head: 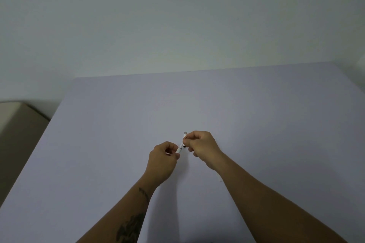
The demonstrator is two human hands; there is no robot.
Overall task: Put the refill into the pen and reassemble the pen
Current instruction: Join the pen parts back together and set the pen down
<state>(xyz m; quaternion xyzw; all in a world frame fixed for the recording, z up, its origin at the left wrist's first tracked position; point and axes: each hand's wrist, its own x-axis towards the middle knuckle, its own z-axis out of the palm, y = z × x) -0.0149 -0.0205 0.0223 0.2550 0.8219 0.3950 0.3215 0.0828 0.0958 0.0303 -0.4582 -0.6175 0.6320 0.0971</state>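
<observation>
— Over the middle of the bench (pixel 256 116), what are the two hands doing?

— They hold one pen (pixel 182 145) up off the top. The left hand (pixel 162 161) pinches the low end. The right hand (pixel 203 147) pinches the high end, near the small grey tip.

— So both hands are closed?

— Yes. Each grip is pressed together on the pen. No fingers are spread out.

— How does the pen sit?

— It is tilted. The low end points at the left hand and the top end points up and away. It is white with little black marks.

— Where is the refill?

— I cannot see one by itself. Nothing lies on the bench near the hands. I think it is already inside the pen, but the pen is too small here to be sure.

— Which step is this, then?

— I think it is the putting-together step. It looks like the two halves meet between the hands. The hands sit the way they would to twist or push the parts shut.

— What does the next move need?

— The two parts must stay in one straight line. One hand should hold firm while the other turns or presses. If the parts tip, the thread may catch badly or the refill may bend.

— Anything else around?

— A brown box (pixel 17 124) sits off to the left, well apart from the hands. A plain wall (pixel 177 21) is behind the bench.
</observation>
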